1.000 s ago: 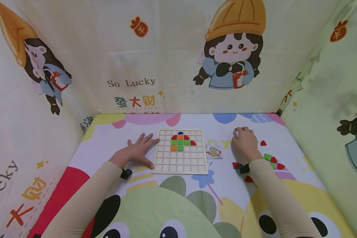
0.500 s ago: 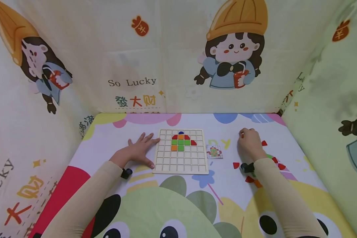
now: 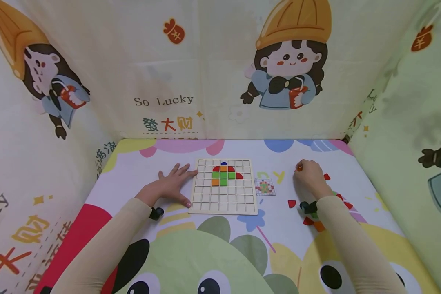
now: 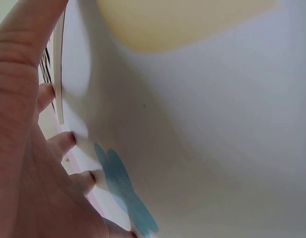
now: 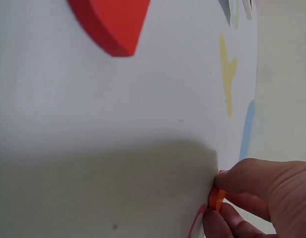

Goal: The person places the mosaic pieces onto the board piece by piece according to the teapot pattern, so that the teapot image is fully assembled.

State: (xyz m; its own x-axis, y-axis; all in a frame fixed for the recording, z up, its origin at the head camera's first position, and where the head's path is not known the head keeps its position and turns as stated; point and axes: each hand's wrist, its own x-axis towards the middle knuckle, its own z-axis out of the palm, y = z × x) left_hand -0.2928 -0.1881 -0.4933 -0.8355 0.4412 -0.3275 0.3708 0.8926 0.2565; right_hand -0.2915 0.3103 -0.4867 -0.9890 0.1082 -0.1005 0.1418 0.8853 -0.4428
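A square wooden grid board [image 3: 239,200] lies mid-table, with red, orange, green and blue tiles set in its upper middle cells. At its left edge rests my left hand [image 3: 172,185], fingers spread, with thumb and a fingertip touching the frame. In the left wrist view, the thumb [image 4: 19,74] runs along the board's side. My right hand [image 3: 311,176] is over the table to the right, pinching a small orange tile [image 5: 217,197] between thumb and fingers. Between board and right hand lies a small picture card [image 3: 265,187] with a gridded coloured pattern.
Loose tiles lie around the right forearm: a red tile [image 3: 291,203], another red tile [image 3: 308,221], an orange tile [image 3: 319,226] and a red tile [image 3: 327,176]. The sleeve partly hides others. A printed cloth wall [image 3: 213,81] stands behind the table.
My right hand has shifted slightly right, and an orange tile now shows between its fingertips. The left hand and board stay in place.
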